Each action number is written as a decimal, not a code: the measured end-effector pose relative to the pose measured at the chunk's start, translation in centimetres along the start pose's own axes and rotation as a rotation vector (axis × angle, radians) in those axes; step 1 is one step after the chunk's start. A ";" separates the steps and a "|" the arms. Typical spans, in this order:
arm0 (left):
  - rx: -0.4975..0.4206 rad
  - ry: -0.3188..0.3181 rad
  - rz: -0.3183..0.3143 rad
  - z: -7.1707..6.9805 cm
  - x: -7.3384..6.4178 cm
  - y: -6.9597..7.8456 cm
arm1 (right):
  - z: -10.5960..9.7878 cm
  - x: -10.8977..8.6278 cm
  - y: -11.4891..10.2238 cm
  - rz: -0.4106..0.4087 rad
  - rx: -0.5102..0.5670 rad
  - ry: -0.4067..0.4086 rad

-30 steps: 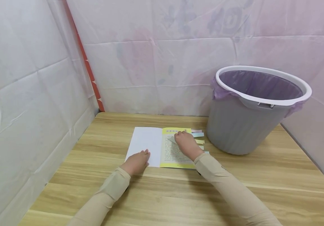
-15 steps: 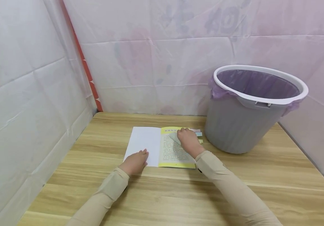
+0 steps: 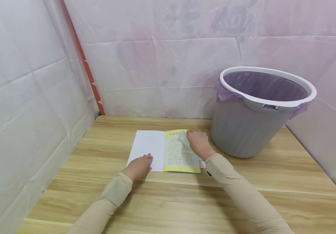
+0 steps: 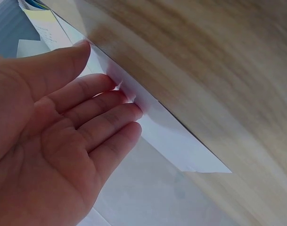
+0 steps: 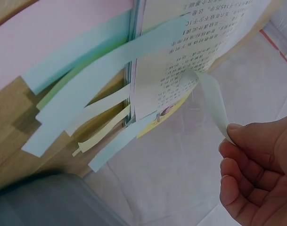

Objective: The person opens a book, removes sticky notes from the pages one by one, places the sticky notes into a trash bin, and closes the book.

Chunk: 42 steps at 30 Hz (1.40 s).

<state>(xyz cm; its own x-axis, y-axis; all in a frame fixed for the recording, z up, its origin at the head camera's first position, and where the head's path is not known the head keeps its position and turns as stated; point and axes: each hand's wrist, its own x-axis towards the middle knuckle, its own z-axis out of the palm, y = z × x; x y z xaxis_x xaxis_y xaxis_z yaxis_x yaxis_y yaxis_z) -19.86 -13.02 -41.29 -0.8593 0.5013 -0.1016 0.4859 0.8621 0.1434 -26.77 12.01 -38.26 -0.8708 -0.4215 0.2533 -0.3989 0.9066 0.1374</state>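
Note:
An open book (image 3: 178,157) lies on the wooden table, its left page (image 3: 147,141) blank white and its right page printed with yellow bands. My left hand (image 3: 140,166) rests on the lower part of the white page, fingers nearly straight; in the left wrist view the fingertips touch the paper near its edge. Between thumb and forefinger, my right hand (image 3: 199,143) pinches the end of a pale green sticky tab (image 5: 215,99). That tab bends up from the printed page, its other end still against the text. A light blue tab (image 5: 110,63) lies across the page edge.
Several coloured tabs, including a pink one (image 5: 63,35) and a yellow one (image 5: 105,132), stick out from the book's right side. A grey bin (image 3: 241,126) with a purple liner stands right of the book. White sheeting (image 3: 156,71) hangs behind the table.
My right hand has moved slightly right over the page, drawing up the green tab, which now curves more. A light blue tab has come into sight by its wrist. The left hand stays put.

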 end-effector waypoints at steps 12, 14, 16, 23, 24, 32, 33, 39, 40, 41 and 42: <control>0.002 -0.017 0.004 -0.1 -0.1 0.0 | -1.3 -0.3 1.0 0.033 -0.022 0.062; 0.003 -0.014 0.005 -0.1 0.0 0.0 | -1.5 -0.4 1.2 0.035 -0.023 0.075; 0.009 -0.014 0.007 -0.1 0.1 -0.1 | -1.6 -0.5 1.4 0.036 -0.020 0.083; 0.007 -0.015 0.015 -0.2 0.1 -0.1 | -2.5 -0.9 1.9 0.034 0.006 0.121; 0.003 -0.015 0.015 -0.2 0.2 -0.1 | -2.6 -0.9 2.0 0.033 0.008 0.131; -0.003 -0.007 0.023 -0.3 0.2 -0.1 | -3.8 -1.5 2.6 -0.010 0.100 0.280; -0.004 -0.004 0.024 -0.3 0.2 -0.1 | -4.0 -1.6 2.6 -0.020 0.104 0.305; -0.033 -0.002 0.022 -0.1 -0.1 -0.1 | -5.9 -2.2 2.9 -0.088 0.110 0.477; -0.037 -0.002 0.021 0.0 -0.2 -0.2 | -6.3 -2.3 3.0 -0.101 0.111 0.506; -0.043 0.000 0.021 0.0 -0.2 -0.2 | -6.8 -2.4 3.1 -0.113 0.115 0.533; -0.043 0.001 0.020 0.1 -0.3 -0.2 | -7.2 -2.5 3.1 -0.127 0.122 0.561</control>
<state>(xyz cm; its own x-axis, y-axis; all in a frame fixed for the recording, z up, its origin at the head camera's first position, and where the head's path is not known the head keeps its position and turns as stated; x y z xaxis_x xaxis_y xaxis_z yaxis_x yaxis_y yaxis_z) -19.68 -13.32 -41.36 -0.8496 0.5184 -0.0971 0.4959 0.8478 0.1878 -23.73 15.77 -31.57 -0.5424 -0.4418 0.7146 -0.5491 0.8302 0.0965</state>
